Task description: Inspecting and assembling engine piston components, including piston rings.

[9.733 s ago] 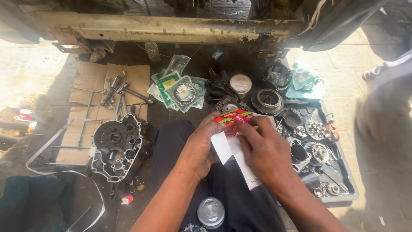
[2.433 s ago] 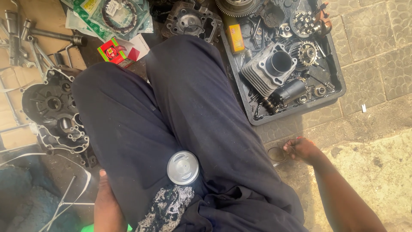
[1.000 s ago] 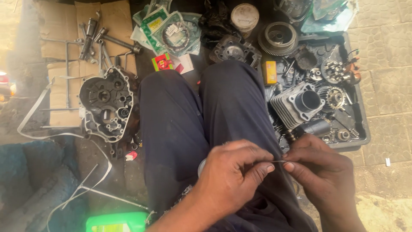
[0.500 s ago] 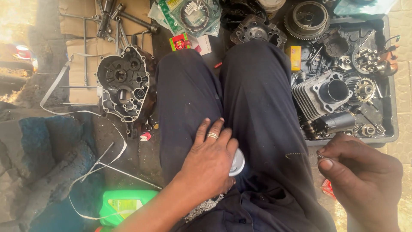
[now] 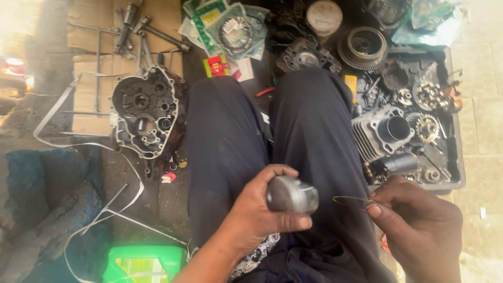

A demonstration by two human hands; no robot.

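Note:
My left hand (image 5: 259,212) grips a shiny metal piston (image 5: 291,194) over my lap, lying on its side with its crown toward the right. My right hand (image 5: 416,228) pinches a thin metal ring (image 5: 352,199) between thumb and forefinger, just right of the piston and a small gap from it. Both hands hover above my dark trousers (image 5: 272,136).
A black tray (image 5: 455,157) at right holds a finned cylinder (image 5: 380,133), gears and small parts. An engine crankcase half (image 5: 144,112) lies at left beside cardboard with tools (image 5: 133,31). Gasket packets (image 5: 230,31) and a small red box (image 5: 217,66) sit ahead. A green bottle (image 5: 144,262) stands near my left.
My left hand has lifted the piston off my lap and turned it sideways. My right hand has brought the thin ring closer to it.

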